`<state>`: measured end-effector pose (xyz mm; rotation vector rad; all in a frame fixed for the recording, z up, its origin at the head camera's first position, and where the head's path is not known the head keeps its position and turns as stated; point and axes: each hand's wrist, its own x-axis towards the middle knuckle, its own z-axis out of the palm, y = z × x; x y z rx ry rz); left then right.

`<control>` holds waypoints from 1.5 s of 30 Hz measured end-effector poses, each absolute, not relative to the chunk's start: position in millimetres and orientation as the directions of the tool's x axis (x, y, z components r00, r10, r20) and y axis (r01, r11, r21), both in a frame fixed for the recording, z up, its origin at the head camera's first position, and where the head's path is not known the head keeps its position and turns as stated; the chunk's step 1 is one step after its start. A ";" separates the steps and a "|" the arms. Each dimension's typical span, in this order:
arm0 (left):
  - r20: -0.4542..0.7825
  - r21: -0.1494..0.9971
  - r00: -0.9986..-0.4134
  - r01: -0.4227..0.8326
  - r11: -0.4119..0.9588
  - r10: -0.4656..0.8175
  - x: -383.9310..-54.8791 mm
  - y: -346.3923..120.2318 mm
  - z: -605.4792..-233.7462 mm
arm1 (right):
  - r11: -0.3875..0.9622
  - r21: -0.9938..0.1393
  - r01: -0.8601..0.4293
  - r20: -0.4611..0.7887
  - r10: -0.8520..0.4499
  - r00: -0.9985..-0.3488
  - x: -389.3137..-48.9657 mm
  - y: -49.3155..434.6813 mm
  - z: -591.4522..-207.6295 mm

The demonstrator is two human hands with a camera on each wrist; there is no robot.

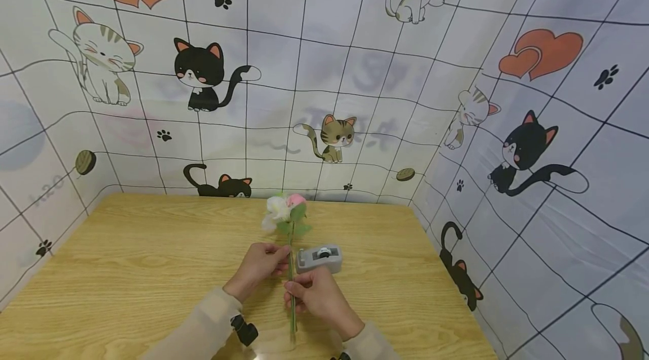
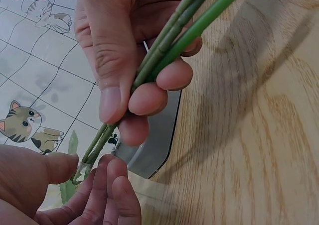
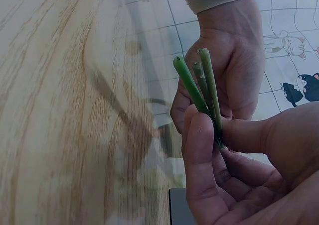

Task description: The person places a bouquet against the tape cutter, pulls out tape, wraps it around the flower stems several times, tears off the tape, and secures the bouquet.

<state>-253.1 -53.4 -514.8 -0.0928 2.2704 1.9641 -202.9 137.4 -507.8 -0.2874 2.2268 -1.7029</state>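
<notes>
A small bunch of artificial flowers (image 1: 279, 209), white and pink with green leaves, is held upright over the table. Its green stems (image 2: 172, 38) run down through both hands, and three cut ends (image 3: 192, 83) stick out below. My left hand (image 1: 261, 265) pinches the stems higher up, just below the leaves. Lower down, my right hand (image 1: 321, 295) grips them between thumb and fingers. Something clear and shiny, perhaps tape, lies round the stems near the left fingertips (image 2: 107, 172). Beside the hands, to the right, stands a grey tape dispenser (image 1: 320, 258).
The wooden table (image 1: 152, 247) spreads out around the hands. A cat-print cloth (image 1: 284, 67) hangs behind it and along both sides.
</notes>
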 end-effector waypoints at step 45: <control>-0.161 0.983 -0.986 -0.157 0.096 0.034 -259.4 -42.5 -518.1 | 0.246 -0.966 0.079 -0.167 -0.361 -0.918 -211.9 147.1 -516.3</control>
